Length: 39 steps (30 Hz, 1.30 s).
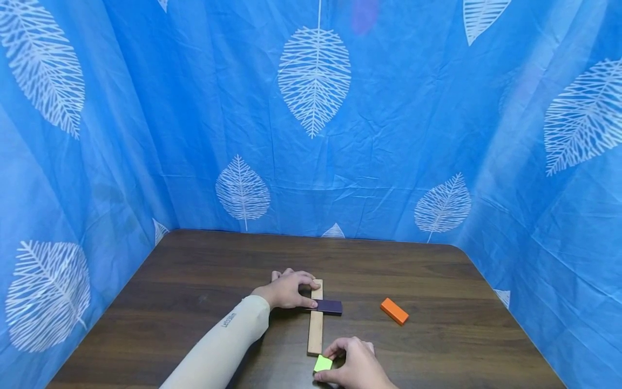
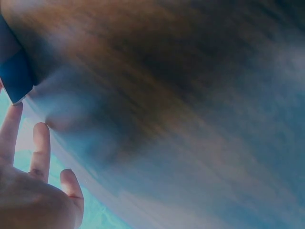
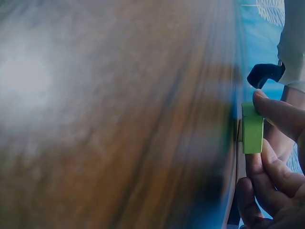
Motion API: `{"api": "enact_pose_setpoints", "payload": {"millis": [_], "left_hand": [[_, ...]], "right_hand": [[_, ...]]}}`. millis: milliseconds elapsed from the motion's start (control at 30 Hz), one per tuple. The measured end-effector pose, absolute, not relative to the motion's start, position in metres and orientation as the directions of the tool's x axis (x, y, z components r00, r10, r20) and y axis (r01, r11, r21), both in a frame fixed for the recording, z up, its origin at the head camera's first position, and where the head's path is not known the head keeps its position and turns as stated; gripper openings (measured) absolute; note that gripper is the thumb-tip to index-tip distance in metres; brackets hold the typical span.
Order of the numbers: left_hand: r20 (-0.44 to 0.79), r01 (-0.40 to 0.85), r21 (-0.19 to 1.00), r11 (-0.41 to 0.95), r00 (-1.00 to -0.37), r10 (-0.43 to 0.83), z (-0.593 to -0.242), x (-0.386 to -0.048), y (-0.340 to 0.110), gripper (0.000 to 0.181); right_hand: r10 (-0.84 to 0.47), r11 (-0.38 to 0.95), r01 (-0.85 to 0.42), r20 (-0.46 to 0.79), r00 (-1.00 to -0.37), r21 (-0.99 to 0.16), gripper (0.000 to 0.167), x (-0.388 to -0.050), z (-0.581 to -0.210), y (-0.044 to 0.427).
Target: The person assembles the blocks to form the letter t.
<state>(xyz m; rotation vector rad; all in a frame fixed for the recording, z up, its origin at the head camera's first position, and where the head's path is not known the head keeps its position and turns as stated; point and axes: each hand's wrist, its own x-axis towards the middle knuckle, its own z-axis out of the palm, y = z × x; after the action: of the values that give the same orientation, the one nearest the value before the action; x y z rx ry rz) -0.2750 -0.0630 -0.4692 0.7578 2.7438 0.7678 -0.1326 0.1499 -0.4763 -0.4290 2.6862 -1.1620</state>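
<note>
On the near part of the tabletop (image 1: 218, 270), I have the yellow-green block (image 1: 323, 363) pinched between thumb and fingers of my right hand (image 1: 357, 362), at the near end of the wooden strip (image 1: 315, 332); whether they touch, I can't tell. My left hand (image 1: 289, 290) is spread, thumb on the dark block (image 1: 330, 307), fingertips at the strip's far end. I read this step as aligning the green block while the left hand steadies the rest. I judge the next move calls for a small straightening, then a gentle release. The strip's long axis runs near to far; the dark block points right across it. The green block's face sits slightly askew, its long axis unclear. Off right, the orange block (image 1: 394, 311) slants from far left to near right.
</note>
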Motion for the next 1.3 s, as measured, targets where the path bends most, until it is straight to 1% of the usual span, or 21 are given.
{"api": "enact_pose_setpoints", "payload": {"millis": [233,633,800,933,1133,1300], "left_hand": [[-0.045,0.421,0.518,0.745,-0.856,0.515,-0.472,-0.276,-0.063,0.049],[-0.030,0.434,0.522,0.734,-0.851,0.525,-0.473,-0.277,-0.062,0.048],[-0.036,0.425,0.530,0.734,-0.854,0.520,-0.473,-0.276,-0.063,0.048],[-0.045,0.414,0.534,0.737,-0.857,0.514,-0.474,-0.275,-0.063,0.048],[-0.039,0.420,0.536,0.732,-0.854,0.518,-0.472,-0.275,-0.063,0.048],[-0.050,0.416,0.535,0.735,-0.853,0.519,-0.471,-0.276,-0.063,0.049]], "right_hand": [[-0.352,0.642,-0.232,-0.012,-0.936,-0.731,0.029,-0.132,-0.477,0.141],[-0.298,0.716,-0.197,-0.038,-0.954,-0.670,0.031,-0.131,-0.473,0.141],[-0.297,0.741,-0.214,-0.025,-0.955,-0.637,0.031,-0.130,-0.474,0.141],[-0.305,0.734,-0.217,-0.028,-0.952,-0.644,0.031,-0.129,-0.474,0.140],[-0.274,0.746,-0.182,-0.046,-0.961,-0.640,0.033,-0.129,-0.474,0.137],[-0.268,0.748,-0.183,-0.037,-0.963,-0.638,0.035,-0.129,-0.475,0.135]]}}
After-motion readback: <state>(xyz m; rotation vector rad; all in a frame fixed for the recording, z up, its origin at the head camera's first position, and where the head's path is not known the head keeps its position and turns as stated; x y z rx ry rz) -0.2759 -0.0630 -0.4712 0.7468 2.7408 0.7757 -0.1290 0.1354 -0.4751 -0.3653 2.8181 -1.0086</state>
